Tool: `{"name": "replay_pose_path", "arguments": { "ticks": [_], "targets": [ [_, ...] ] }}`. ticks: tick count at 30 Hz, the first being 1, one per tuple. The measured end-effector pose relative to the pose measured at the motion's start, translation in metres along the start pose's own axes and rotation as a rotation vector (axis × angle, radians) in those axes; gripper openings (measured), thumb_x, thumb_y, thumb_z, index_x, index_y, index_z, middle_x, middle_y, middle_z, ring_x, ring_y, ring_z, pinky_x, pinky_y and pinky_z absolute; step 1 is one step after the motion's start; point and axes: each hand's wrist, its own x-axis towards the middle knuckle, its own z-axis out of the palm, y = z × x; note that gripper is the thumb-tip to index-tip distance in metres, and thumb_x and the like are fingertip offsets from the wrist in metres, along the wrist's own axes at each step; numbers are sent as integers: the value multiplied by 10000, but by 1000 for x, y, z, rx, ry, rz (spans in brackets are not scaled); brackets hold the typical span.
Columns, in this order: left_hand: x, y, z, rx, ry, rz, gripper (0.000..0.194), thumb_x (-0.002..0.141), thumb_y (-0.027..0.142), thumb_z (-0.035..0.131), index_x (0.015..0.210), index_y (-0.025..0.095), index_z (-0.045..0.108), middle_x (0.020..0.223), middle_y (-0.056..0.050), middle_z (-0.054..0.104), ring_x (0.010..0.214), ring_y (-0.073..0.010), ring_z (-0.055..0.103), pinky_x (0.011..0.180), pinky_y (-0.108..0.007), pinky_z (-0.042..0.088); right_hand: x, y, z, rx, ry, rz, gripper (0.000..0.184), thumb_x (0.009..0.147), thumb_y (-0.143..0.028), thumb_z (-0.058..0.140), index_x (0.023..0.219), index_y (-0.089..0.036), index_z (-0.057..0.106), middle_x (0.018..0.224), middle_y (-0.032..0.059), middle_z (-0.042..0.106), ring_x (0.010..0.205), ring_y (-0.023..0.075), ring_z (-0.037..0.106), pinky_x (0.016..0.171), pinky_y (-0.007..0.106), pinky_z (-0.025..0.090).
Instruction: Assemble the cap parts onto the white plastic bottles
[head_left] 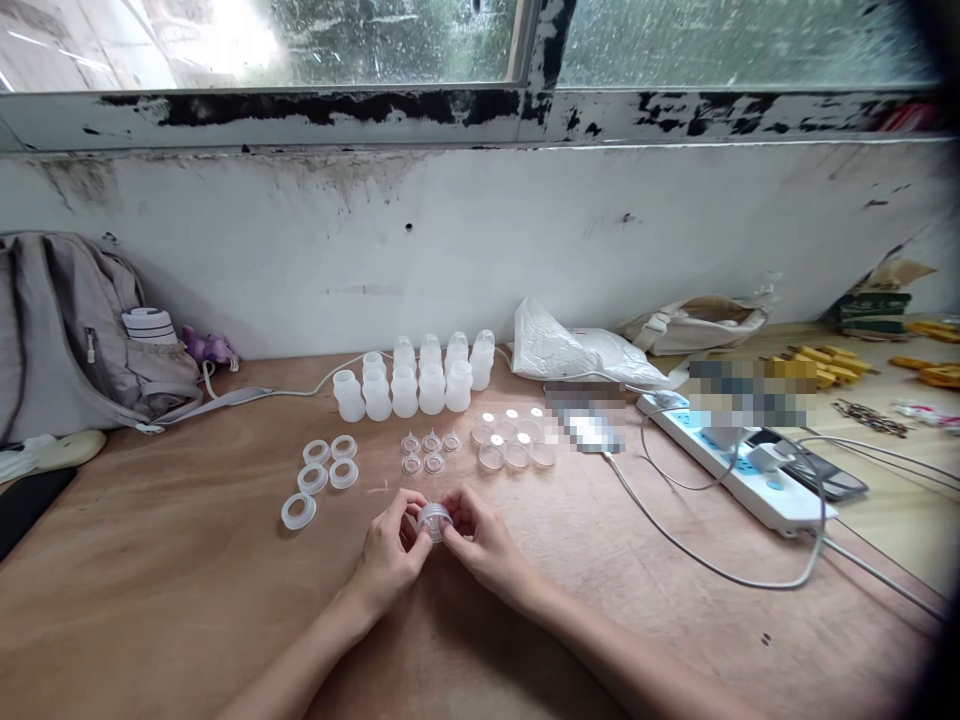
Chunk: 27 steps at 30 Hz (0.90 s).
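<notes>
The left hand (pixel 391 548) and right hand (pixel 480 540) pinch a clear round part (pixel 434 518) between them. Translucent bottles (pixel 405 391) stand beyond; pale rings (pixel 298 521) lie leftward.

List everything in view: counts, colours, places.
bottles: ten, white, back centre
rings: five, translucent, left of centre
teats: five, clear, centre
discs: six, clear, beside teats
held piece: one, clear, front centre
power strip: one, white-blue, right
cables: several, white, mostly right
phone: one, dark, beside power strip
package: one, white, back
pouch: one, beige, beside package
backpack: one, grey, left
flask: one, white, backpack pocket
toy: one, purple, beside backpack
slab: one, black, left edge
plastic pieces: several, yellow, right
blurred items: uncounted, greyish, right
table: one, brown, foreground
wall: one, white, behind
window: one, green, top
left hand, right hand: one each, bare, on held piece
</notes>
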Motion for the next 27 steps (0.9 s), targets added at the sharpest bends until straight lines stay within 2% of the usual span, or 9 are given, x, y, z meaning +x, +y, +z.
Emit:
{"name": "replay_pose_path", "arguments": {
  "ticks": [20,27],
  "targets": [
    [-1,2,3,-6,0,-34,77,725,234,491,784,193,462,573,51,495,466,-89,439,473,-191,333,-2,-2,2,-7,29,56,66,707,-129,476,705,-184,439,596,-45,463,522,82,416,474,195,339],
    [-2,2,2,11,17,-6,86,767,270,455,753,188,474,590,31,505,512,-105,475,510,-204,360,-2,-6,1,-32,-20,47,61,768,-199,469,713,-183,449,588,-31,487,519,90,439,472,204,350]
  ]
}}
